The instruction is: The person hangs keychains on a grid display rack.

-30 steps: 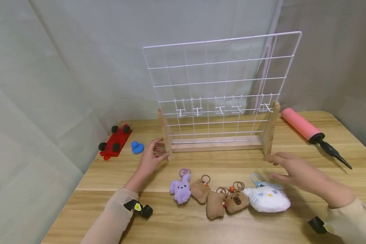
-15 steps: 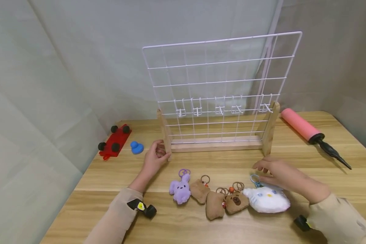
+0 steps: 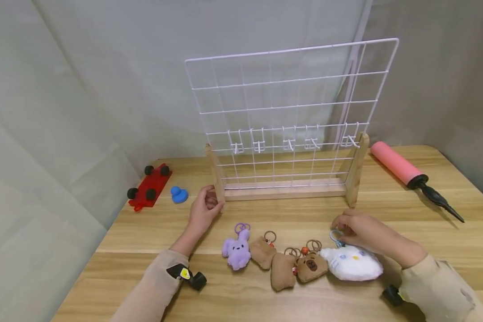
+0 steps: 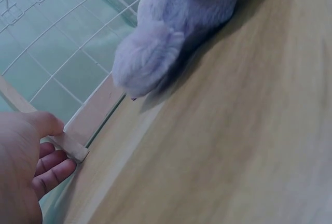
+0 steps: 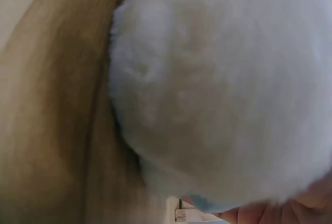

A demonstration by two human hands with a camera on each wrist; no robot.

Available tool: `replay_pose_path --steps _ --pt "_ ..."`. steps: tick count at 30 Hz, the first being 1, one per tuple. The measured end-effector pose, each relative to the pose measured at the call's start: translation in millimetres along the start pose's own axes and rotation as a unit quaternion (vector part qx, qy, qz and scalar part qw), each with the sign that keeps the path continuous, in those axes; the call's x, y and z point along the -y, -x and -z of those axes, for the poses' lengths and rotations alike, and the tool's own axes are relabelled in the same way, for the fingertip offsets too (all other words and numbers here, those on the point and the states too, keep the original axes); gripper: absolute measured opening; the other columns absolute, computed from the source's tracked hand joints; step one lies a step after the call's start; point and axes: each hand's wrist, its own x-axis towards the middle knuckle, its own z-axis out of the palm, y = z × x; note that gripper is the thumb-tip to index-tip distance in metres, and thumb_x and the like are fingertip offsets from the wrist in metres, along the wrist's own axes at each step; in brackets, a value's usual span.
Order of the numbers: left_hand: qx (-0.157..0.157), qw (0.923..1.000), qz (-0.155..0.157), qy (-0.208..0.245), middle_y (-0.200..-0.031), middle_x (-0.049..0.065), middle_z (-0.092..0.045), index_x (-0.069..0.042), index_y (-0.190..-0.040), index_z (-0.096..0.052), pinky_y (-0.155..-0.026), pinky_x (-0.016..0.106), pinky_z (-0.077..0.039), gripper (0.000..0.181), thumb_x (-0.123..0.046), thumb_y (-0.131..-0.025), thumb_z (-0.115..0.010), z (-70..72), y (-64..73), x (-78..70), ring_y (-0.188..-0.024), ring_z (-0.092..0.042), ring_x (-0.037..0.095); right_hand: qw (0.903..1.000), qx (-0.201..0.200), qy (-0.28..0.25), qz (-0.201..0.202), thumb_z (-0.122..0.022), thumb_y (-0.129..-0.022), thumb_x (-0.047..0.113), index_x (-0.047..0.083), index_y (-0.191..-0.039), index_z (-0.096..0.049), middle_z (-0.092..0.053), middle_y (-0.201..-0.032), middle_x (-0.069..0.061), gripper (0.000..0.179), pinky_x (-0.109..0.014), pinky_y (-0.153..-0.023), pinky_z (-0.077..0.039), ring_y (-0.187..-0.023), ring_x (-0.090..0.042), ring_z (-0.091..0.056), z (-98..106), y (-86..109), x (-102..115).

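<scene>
My left hand (image 3: pixel 203 210) grips the left wooden leg (image 3: pixel 216 174) of a white wire grid rack (image 3: pixel 273 107), thumb on one side and fingers on the other, as the left wrist view also shows. At the front right lies a white plush cat keychain (image 3: pixel 356 264) with a light blue ring (image 3: pixel 336 235). My right hand (image 3: pixel 364 230) is over its top edge, its curled fingers and thumb pinching at the ring; the fingertips are partly hidden. White plush (image 5: pixel 223 89) fills most of the right wrist view. Several white hooks (image 3: pixel 290 144) hang on the grid.
Left of the cat, in a row, are a brown bear-faced keychain (image 3: pixel 311 267), two plain brown plush keychains, one here (image 3: pixel 283 271), and a purple plush keychain (image 3: pixel 237 252). A red toy car chassis (image 3: pixel 150 188), blue duck (image 3: pixel 179 195) and pink balloon pump (image 3: pixel 396 164) lie outward.
My right hand has moved left from beside the rack's right leg to the white cat's ring, and its fingers have drawn together. My left hand has closed onto the left leg.
</scene>
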Motion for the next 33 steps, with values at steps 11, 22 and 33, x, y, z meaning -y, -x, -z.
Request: replay_pose_path --steps 11,22,33 --pt "-0.005 0.9998 -0.018 -0.001 -0.105 0.024 -0.062 0.004 -0.129 -0.047 -0.068 0.009 -0.049 0.053 0.001 -0.082 -0.071 2.5 -1.4 -3.8 -0.082 -0.059 0.02 0.9999 0.0 -0.015 0.005 -0.078 -0.074 0.009 0.013 -0.099 -0.069 -0.053 -0.081 0.008 0.027 -0.018 -0.058 -0.043 -0.069 0.002 -0.044 0.3 -3.1 -1.0" --pt "0.002 0.9997 -0.024 0.009 -0.107 0.027 -0.061 0.006 -0.129 -0.045 -0.068 0.011 -0.049 0.052 0.003 -0.083 -0.07 0.7 -5.2 -4.0 -0.086 -0.061 0.031 0.9995 0.001 -0.031 -0.009 -0.077 -0.074 0.007 0.012 -0.096 -0.065 -0.055 -0.083 0.007 0.026 -0.019 -0.061 -0.044 -0.073 0.001 -0.046 -3.5 -2.9 -4.7" --pt "0.002 0.9999 -0.013 0.004 -0.106 0.025 -0.062 0.005 -0.128 -0.045 -0.068 0.011 -0.049 0.052 0.002 -0.083 -0.069 -0.6 1.4 -0.5 -0.085 -0.06 0.028 0.9948 0.022 -0.098 -0.015 -0.075 -0.073 0.003 0.014 -0.092 -0.059 -0.057 -0.078 0.01 0.027 -0.019 -0.059 -0.046 -0.07 0.003 -0.048 -6.1 -1.9 -5.2"
